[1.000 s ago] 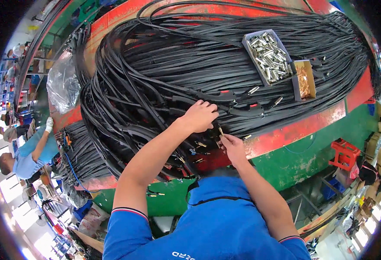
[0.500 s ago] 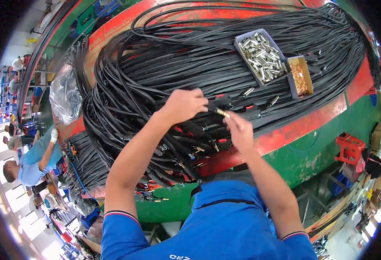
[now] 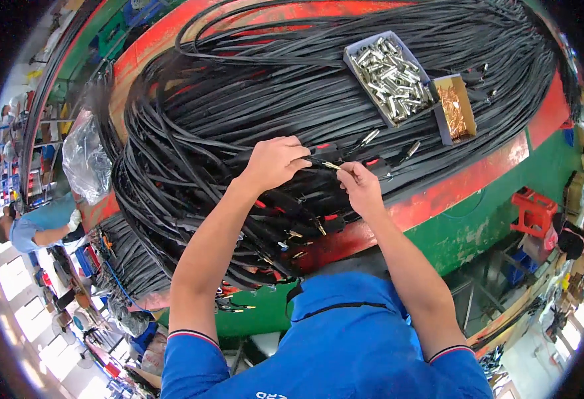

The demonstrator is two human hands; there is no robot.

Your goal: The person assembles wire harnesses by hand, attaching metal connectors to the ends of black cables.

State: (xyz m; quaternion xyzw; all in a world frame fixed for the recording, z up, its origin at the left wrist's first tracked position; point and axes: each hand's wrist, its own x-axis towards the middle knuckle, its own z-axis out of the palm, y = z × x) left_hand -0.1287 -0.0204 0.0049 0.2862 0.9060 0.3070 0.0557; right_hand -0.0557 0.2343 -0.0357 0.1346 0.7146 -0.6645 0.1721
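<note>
My left hand (image 3: 278, 159) is closed round the end of a black cable (image 3: 316, 160), above the heap of cables. From that end a thin brass-coloured piece (image 3: 330, 165) points right, toward the pinched thumb and fingers of my right hand (image 3: 363, 189). The fingertips partly cover its tip, so its exact kind is hard to tell. Just beyond my hands lie cable ends with red marks and two silver connector sleeves (image 3: 369, 137). More cable ends with brass-coloured tips (image 3: 295, 234) hang at the near edge, below my left hand.
Black cables (image 3: 272, 100) cover most of the red-topped table (image 3: 465, 174). On them stand an open box (image 3: 369, 93) of silver sleeves and a smaller box (image 3: 441, 121) of copper-coloured pins. A red stool (image 3: 533, 211) is at right; a co-worker (image 3: 36, 229) is at far left.
My right fingers have curled in more around the brass-coloured piece, and less of it shows. My left hand keeps its grip. The whole view has shifted slightly, and the co-worker's posture has changed.
</note>
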